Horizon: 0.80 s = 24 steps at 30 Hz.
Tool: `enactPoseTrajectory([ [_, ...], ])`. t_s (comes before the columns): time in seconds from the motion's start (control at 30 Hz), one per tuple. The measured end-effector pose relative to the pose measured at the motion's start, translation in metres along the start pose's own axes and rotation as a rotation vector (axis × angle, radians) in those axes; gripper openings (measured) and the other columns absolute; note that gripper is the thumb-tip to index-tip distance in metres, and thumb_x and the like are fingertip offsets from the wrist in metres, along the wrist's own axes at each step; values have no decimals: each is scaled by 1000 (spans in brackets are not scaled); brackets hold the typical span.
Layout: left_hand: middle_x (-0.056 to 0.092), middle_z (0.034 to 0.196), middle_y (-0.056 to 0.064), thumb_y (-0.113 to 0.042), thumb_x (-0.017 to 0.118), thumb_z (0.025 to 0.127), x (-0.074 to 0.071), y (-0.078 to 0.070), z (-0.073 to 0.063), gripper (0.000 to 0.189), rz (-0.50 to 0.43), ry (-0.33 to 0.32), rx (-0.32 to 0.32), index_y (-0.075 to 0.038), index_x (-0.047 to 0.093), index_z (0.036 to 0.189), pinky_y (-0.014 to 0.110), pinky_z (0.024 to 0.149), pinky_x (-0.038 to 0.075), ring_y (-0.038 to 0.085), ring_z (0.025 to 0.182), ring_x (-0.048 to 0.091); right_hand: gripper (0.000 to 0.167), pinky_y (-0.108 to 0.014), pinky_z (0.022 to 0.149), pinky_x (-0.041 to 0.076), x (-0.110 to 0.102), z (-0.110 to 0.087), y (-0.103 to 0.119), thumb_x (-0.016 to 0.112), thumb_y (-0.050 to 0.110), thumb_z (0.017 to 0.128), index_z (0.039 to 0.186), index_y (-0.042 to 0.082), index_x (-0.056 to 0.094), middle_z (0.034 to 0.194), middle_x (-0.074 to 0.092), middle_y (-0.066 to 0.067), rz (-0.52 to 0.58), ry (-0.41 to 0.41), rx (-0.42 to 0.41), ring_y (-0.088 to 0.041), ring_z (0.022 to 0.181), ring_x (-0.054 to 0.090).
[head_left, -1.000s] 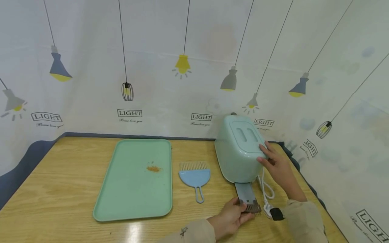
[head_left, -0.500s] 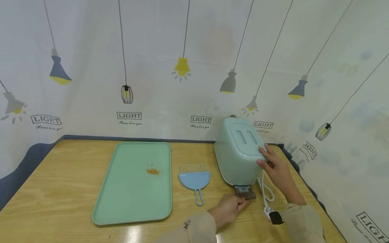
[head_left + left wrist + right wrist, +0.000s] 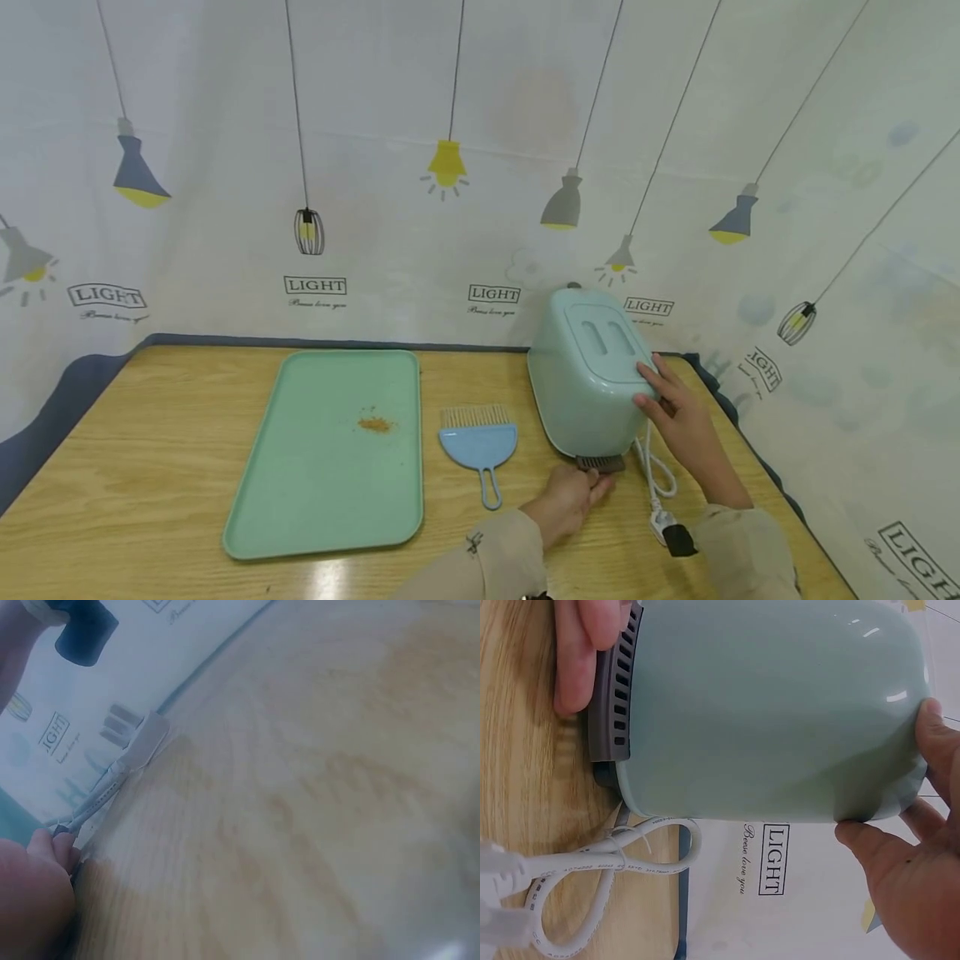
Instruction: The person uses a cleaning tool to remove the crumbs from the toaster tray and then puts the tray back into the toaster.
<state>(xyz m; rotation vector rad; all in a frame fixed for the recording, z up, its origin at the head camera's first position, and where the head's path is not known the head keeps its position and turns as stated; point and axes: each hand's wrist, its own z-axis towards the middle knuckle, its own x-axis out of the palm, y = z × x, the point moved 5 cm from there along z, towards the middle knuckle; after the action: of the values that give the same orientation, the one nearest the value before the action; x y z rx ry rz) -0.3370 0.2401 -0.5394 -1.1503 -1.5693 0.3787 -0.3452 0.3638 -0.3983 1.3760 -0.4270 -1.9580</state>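
A pale green toaster (image 3: 592, 375) stands at the right of the table, its top slots covered. My left hand (image 3: 566, 502) is at the toaster's low front, fingers at the edge of a brown slotted crumb tray (image 3: 602, 464). In the right wrist view the tray's grille (image 3: 613, 697) shows along the toaster's base, with left fingertips (image 3: 574, 671) beside it. My right hand (image 3: 686, 433) holds the toaster's upper right corner, the thumb on one side and fingers over the top. The left wrist view mostly shows bare table, with the left hand (image 3: 34, 900) at its edge.
A green tray (image 3: 322, 467) with a small heap of brown crumbs (image 3: 375, 425) lies at the left. Between it and the toaster lies a blue brush (image 3: 478, 446). A bundled white cord (image 3: 660, 471) with a plug sits right of the toaster. Printed cloth (image 3: 375, 208) hangs behind.
The crumb tray has slid inward under the toaster, pushed by my left hand, until only its slotted front shows. My right hand keeps its place on the toaster.
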Motion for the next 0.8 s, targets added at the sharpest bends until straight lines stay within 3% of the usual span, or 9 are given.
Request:
enactPoseTrajectory([
  [0.2, 48, 131, 31, 13, 37, 95, 1, -1, 1, 38, -23, 2, 23, 23, 34, 131, 38, 100, 51, 35, 118, 57, 47, 7, 88, 31, 0, -1, 0, 60, 11, 94, 139, 3, 50, 154, 29, -25, -26, -71, -30, -48, 128, 40],
  [0.43, 44, 124, 24, 19, 39, 89, -1, -5, 6, 45, -119, -74, 24, 16, 30, 133, 43, 100, 50, 31, 114, 53, 44, 6, 89, 31, 2, -3, -1, 62, 8, 92, 136, 4, 55, 153, 32, -25, -32, -95, -62, -49, 129, 40],
  [0.53, 41, 134, 34, 18, 38, 91, 0, -8, 7, 45, -184, -36, -68, 20, 28, 135, 34, 102, 49, 37, 126, 48, 44, 6, 89, 31, 2, -4, -3, 62, 5, 91, 135, 4, 55, 153, 33, -23, -29, -105, -66, -48, 129, 41],
  [0.7, 23, 148, 39, 16, 31, 95, 2, -14, 6, 51, -471, 38, -306, 24, 12, 141, 8, 92, 46, 33, 142, 27, 45, 5, 90, 31, 2, -3, -3, 63, 2, 90, 133, 2, 56, 151, 34, -26, -15, -104, -75, -49, 129, 41],
  [0.8, 15, 151, 38, 17, 27, 94, 6, -20, 7, 55, -600, 60, -360, 23, 2, 142, 5, 86, 47, 32, 145, 18, 44, 5, 90, 31, 0, -2, -2, 64, 1, 89, 133, 2, 56, 150, 34, -28, -26, -117, -88, -51, 128, 42],
])
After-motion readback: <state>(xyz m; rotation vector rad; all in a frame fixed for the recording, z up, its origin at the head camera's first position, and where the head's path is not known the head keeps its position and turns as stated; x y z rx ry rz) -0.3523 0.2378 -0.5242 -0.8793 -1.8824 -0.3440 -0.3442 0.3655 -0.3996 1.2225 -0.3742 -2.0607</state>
